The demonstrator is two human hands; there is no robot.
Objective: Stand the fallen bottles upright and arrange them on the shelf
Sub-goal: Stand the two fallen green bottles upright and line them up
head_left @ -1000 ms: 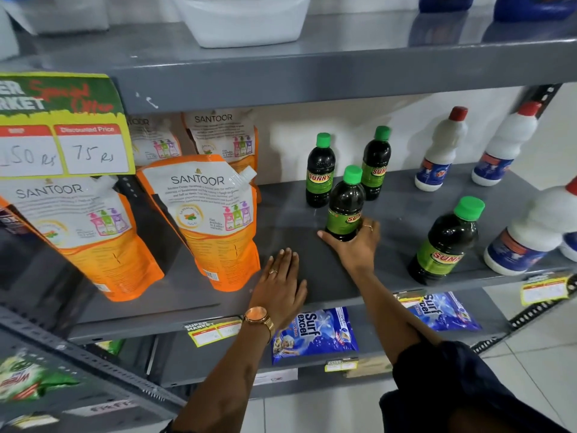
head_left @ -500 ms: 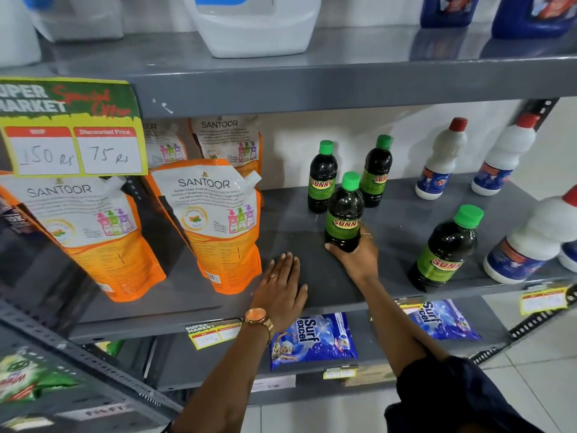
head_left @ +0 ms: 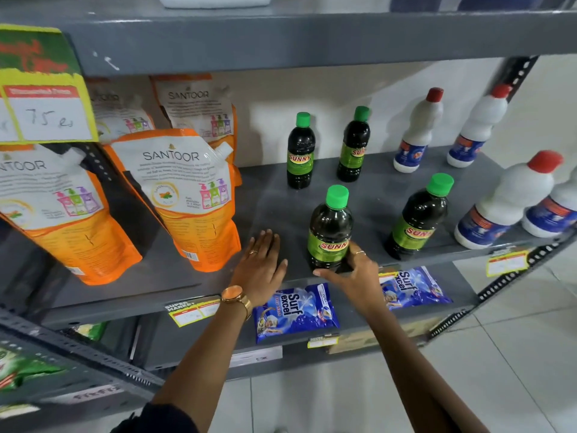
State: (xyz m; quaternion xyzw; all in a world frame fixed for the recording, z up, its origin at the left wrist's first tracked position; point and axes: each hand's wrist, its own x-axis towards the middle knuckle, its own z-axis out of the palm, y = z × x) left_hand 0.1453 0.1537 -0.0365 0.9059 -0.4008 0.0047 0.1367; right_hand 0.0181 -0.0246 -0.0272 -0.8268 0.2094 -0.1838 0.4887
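Several dark bottles with green caps and SUNNY labels stand upright on the grey middle shelf (head_left: pixel 368 195). My right hand (head_left: pixel 352 273) grips the base of the nearest dark bottle (head_left: pixel 331 226), close to the shelf's front edge. Another dark bottle (head_left: pixel 418 217) stands to its right. Two more stand near the back wall, one (head_left: pixel 300 151) on the left and one (head_left: pixel 354 145) on the right. My left hand (head_left: pixel 260 264), with a gold watch on the wrist, lies flat on the shelf just left of the held bottle, fingers spread, holding nothing.
Orange SANTOOR pouches (head_left: pixel 187 195) lean at the left of the shelf. White bottles with red caps (head_left: pixel 505 198) fill the right side. Blue Surf Excel packets (head_left: pixel 295 310) lie on the shelf below. A yellow price sign (head_left: pixel 46 117) hangs at upper left.
My right hand has pulled the held bottle forward, nearer the shelf's front edge. The left hand stays flat on the shelf. The camera has moved closer.
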